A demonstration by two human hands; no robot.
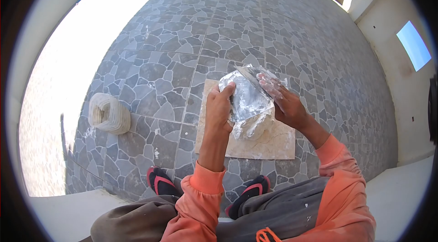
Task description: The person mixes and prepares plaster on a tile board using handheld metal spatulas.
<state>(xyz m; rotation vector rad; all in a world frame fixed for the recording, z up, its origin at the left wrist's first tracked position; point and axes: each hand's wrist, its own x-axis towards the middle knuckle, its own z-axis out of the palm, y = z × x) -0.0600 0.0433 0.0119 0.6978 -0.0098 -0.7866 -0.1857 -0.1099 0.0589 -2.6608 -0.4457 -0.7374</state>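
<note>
A flat metal plate (248, 98), smeared with white paste, is held by my left hand (221, 105), its thumb on top and its fingers curled beneath. Against the plate's upper right edge lies a second blade (255, 80), also coated white. My right hand (284, 101), its fingers whitened, is closed over that blade. Below both tools a mound of white paste (251, 128) rests on a beige tile (278, 144). The right hand hides the blade's handle.
A roll of pale fibrous material (109, 114) stands on the stone-patterned floor (159, 73) at the left. Two feet in dark red-edged footwear are near the tile. A wall with a window opening rises at the right, and bright sunlit ground lies at the left.
</note>
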